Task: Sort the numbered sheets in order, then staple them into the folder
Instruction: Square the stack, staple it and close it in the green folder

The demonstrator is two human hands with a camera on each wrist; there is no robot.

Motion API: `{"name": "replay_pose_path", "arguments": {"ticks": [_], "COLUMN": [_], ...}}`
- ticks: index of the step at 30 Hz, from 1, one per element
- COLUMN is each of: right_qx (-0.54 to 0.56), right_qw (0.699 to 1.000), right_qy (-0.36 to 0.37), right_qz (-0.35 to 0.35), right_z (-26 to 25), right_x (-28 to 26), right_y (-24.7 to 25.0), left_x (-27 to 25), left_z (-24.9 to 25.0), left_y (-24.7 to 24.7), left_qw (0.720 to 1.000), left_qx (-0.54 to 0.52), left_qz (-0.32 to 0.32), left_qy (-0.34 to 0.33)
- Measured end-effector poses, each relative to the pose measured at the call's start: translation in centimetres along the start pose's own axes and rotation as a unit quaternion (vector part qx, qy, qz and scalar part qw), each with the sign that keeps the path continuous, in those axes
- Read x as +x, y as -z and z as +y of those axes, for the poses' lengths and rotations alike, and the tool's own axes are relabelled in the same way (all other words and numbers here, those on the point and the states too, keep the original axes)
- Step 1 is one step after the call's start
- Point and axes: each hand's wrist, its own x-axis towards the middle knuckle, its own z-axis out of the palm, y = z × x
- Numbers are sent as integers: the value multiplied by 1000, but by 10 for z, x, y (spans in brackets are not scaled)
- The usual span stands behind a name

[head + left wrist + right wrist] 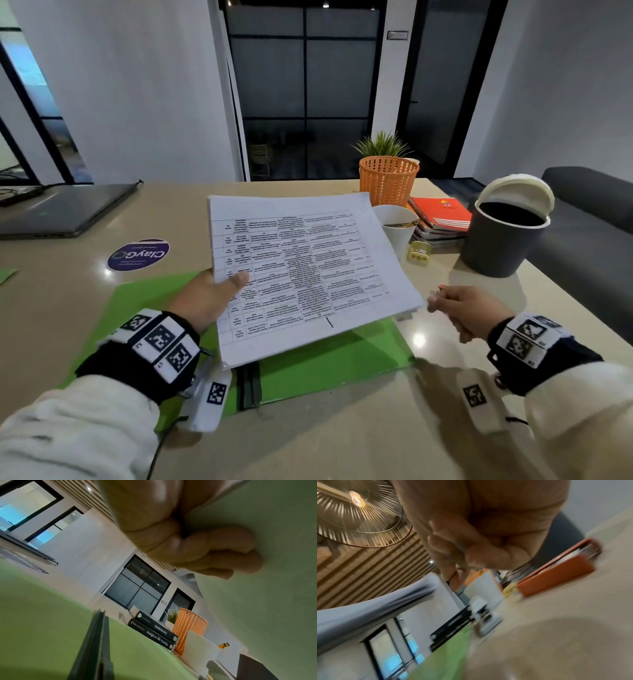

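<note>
A thick stack of printed sheets (308, 267) hangs tilted above the open green folder (325, 363) on the table. My left hand (205, 298) grips the stack's left edge, thumb on top; the left wrist view shows its fingers (214, 555) under the sheets (265, 588). My right hand (459, 310) hovers just off the stack's right corner with loosely curled fingers and holds nothing. The blurred right wrist view shows that hand (471, 540), the stack's edge (376, 608), and a pale stapler (483, 616) on the table beside the folder (447, 655).
Behind the stack stand an orange basket (388, 181), a white cup (397, 226), stacked notebooks (442, 216) and a small yellow object (419, 253). A grey lidded bin (503, 236) is at the right, and a shut laptop (65, 209) and a purple sticker (138, 255) at the left.
</note>
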Motion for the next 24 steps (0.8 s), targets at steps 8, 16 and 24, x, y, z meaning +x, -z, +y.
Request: {"name": "replay_pose_path", "arguments": {"ticks": [8, 16, 24], "right_qx": [-142, -197, 286], "right_qw": [976, 966, 949], "right_qy": [-69, 5, 68], "right_qz": [149, 169, -112], "right_z": [27, -1, -47], "right_x": [19, 18, -9], "right_y": [39, 19, -23], "left_x": [13, 10, 0], "left_z": [-16, -16, 17], "left_y": [4, -1, -19], "left_qw": [995, 994, 963], "left_qx": [-84, -100, -261], "left_qz": [48, 39, 25], "left_qy": [-2, 7, -54]}}
